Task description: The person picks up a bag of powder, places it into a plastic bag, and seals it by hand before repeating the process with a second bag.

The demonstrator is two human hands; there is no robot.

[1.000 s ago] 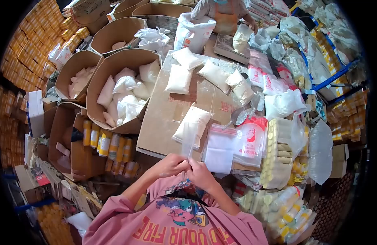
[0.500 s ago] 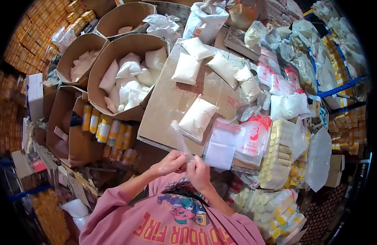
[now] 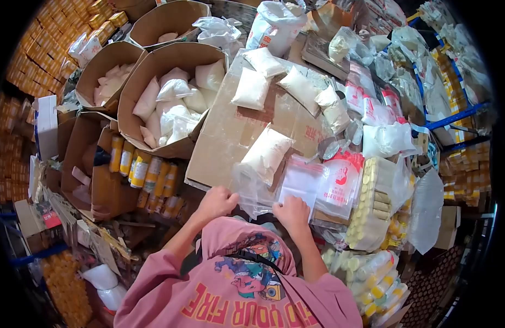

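A clear plastic bag [image 3: 251,191] is stretched between my two hands at the front edge of the cardboard-covered table. My left hand [image 3: 218,201] is closed on one side of it, and my right hand [image 3: 293,212] grips the other. Just beyond the clear bag lies a filled bag of pale powder [image 3: 267,153], flat on the cardboard [image 3: 214,147]. Right of it, close to my right hand, is a stack of flat empty plastic bags [image 3: 302,183], beside bags with red print [image 3: 337,183].
More filled powder bags [image 3: 250,88] lie farther back. A large carton [image 3: 126,104] of filled bags stands at the left, with yellow-labelled rolls [image 3: 139,173] below it. A tray of pale cylinders [image 3: 367,208] sits at the right. An open white sack [image 3: 274,30] stands behind.
My hands have moved apart, left hand leftward and right hand rightward. The clear bag, bunched narrow before, is now spread wide between them.
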